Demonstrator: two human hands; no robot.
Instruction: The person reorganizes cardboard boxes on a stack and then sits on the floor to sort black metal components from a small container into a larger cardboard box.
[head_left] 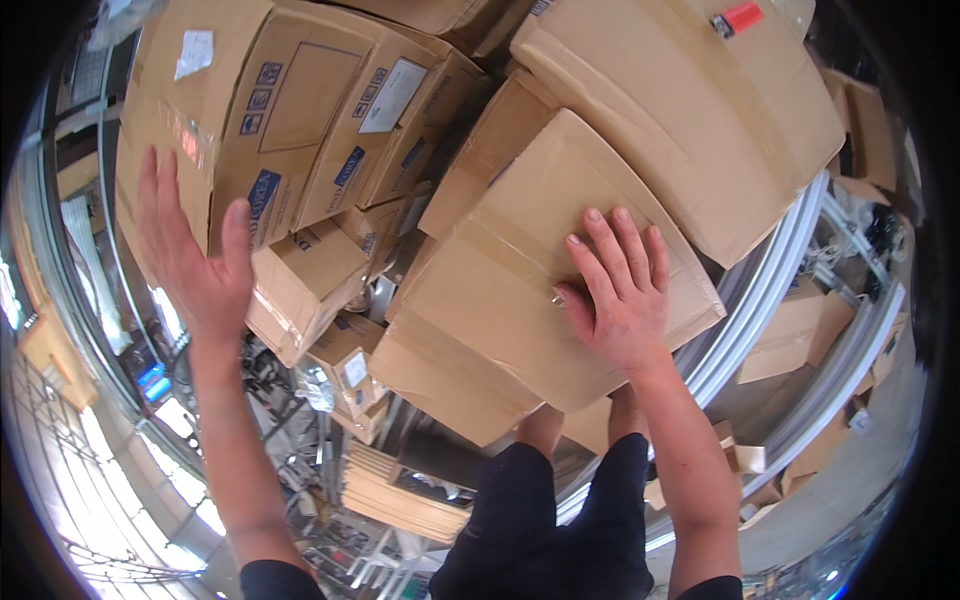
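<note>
My right hand (625,305) lies on top of a brown cardboard carton (480,290) in front of me, its fingers stretched out. A strip of clear tape crosses that carton, and a small shiny bit shows by my thumb, too small to make out. My left hand (200,270) is raised with the thumb apart from the fingers, holding nothing. It is nearest to a tall carton (170,120) at the left; whether it touches the cardboard I cannot tell.
Printed cartons (300,130) stand stacked at the far left. A large carton (690,110) at the far right carries a red object (740,18), perhaps a lighter. Silvery metal rails (770,290) run along the right. Wooden slats (400,495) lie low, left of my legs.
</note>
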